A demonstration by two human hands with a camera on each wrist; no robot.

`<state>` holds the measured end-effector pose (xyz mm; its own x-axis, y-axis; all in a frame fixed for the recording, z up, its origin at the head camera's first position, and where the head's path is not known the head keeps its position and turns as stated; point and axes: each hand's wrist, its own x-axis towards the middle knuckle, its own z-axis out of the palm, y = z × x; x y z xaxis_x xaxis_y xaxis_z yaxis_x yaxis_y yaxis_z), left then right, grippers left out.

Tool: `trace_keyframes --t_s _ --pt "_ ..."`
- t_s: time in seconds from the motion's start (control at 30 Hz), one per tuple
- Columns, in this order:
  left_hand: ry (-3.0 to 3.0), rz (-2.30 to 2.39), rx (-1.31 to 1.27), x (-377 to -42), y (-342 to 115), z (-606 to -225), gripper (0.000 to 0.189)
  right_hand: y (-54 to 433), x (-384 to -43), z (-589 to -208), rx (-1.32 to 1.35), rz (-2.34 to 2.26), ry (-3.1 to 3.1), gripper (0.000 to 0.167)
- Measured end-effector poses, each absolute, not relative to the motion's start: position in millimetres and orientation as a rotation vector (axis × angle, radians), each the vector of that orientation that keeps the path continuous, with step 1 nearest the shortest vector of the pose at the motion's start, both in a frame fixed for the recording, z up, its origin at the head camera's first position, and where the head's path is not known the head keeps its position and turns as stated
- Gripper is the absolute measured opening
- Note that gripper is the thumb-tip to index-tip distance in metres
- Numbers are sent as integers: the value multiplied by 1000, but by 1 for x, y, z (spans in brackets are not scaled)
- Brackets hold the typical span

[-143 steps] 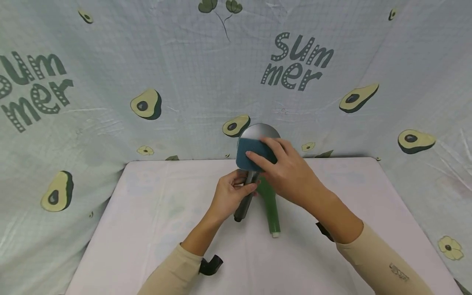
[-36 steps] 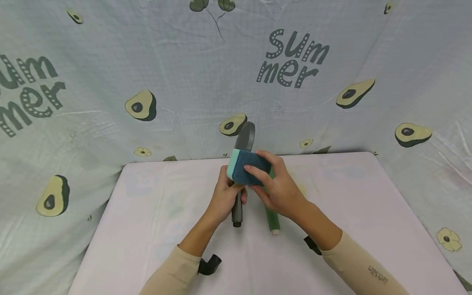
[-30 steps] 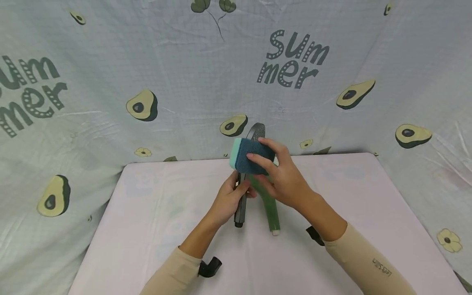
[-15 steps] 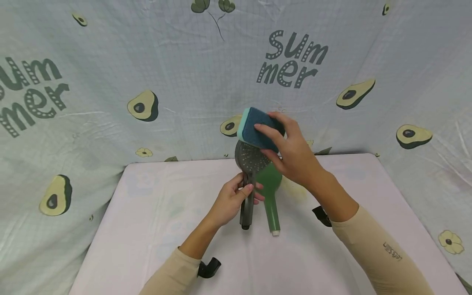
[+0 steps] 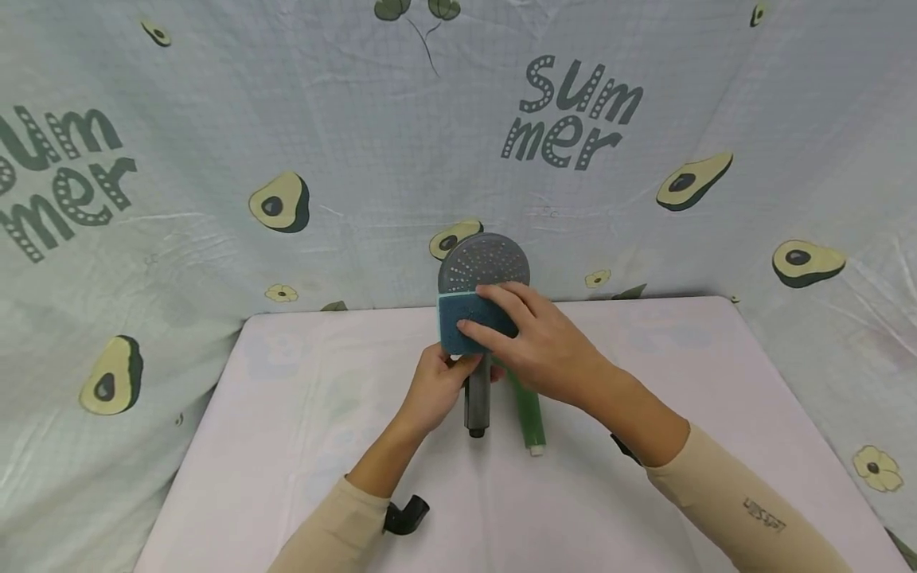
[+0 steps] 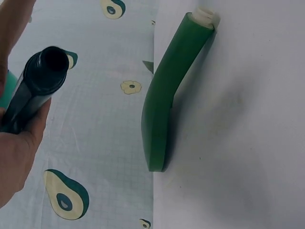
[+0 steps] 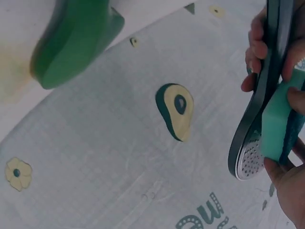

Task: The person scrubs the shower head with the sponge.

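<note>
While left fingers grip a grey shower head, right fingers pinch a sponge between far-apart table edges.

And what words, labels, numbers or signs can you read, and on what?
"sum mer" (two lines): hanging cloth, right of centre.
"sum mer": same cloth, far left, first letter cut by the picture edge.
Right wrist view: cut-off letters at the lower edge, same cloth.
Too blurred: dark print on the right sleeve.
None readable: grey shower head, green shower head, sponge.
</note>
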<state>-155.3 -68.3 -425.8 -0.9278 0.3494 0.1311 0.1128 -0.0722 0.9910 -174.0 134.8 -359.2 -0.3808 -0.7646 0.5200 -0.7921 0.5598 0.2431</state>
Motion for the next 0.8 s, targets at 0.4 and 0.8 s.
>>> trace_keyframes --t_s 0.4,0.8 --pt "1982 2188 531 -156 -66 -414 43 136 -188 -312 1034 87 -2170 54" --pt "1969 2194 504 -153 -64 -417 39 141 -190 -317 1026 106 -2217 68"
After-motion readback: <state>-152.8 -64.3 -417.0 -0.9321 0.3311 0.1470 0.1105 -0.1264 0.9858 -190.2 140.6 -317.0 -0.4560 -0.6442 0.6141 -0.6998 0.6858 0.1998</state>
